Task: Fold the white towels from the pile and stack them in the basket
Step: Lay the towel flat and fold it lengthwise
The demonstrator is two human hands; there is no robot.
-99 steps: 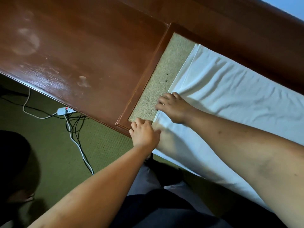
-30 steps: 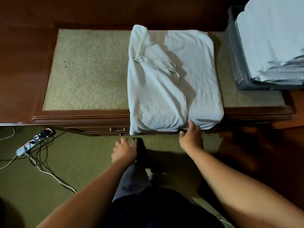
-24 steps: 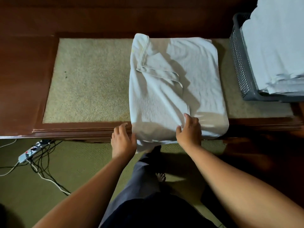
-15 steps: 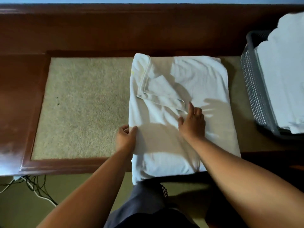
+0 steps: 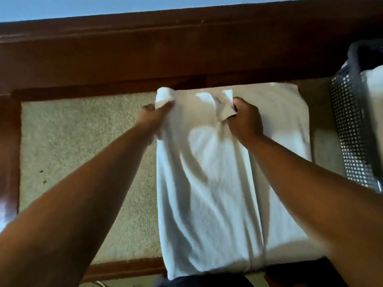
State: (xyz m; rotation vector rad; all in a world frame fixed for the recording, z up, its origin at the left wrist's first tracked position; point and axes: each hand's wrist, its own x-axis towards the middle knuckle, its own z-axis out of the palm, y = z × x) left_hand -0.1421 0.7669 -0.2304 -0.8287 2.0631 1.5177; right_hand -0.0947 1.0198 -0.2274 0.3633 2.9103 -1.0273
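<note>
A white towel (image 5: 209,183) lies partly folded on the beige inlay of the wooden table, and its near edge hangs over the front. My left hand (image 5: 153,117) pinches the towel's far left corner. My right hand (image 5: 244,119) is closed on a bunch of cloth near the towel's far middle. Both arms reach forward across the towel. At the right edge stands a dark mesh basket (image 5: 352,125) with white towels (image 5: 373,83) in it, only partly in view.
The beige inlay (image 5: 83,162) is framed by a red-brown wooden border (image 5: 124,268). A raised wooden back rail (image 5: 165,48) runs along the far side. Green carpet shows just below the table's front edge.
Both hands have moved from the towel's near part to its far edge and gripped the cloth there. The view has shifted closer to the table.
</note>
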